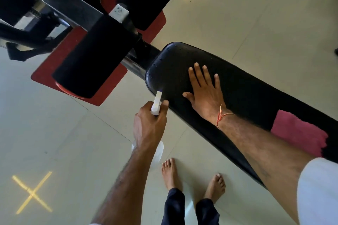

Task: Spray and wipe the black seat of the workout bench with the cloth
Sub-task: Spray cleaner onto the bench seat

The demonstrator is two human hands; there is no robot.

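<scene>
The long black seat (247, 97) of the workout bench runs diagonally from the middle to the lower right, with small droplets near its upper end. My left hand (149, 124) grips a clear spray bottle (157, 103) with a white nozzle, held at the seat's left edge and pointing at the pad. My right hand (204, 91) lies flat on the seat, fingers spread, holding nothing. A pink cloth (300, 133) rests on the seat behind my right forearm.
Two black pads on red plates (87, 64) and the dark metal frame (73, 9) sit at the upper left. My bare feet (172, 173) stand on the pale tiled floor beside the bench. Yellow cross marks (33, 192) are on the floor.
</scene>
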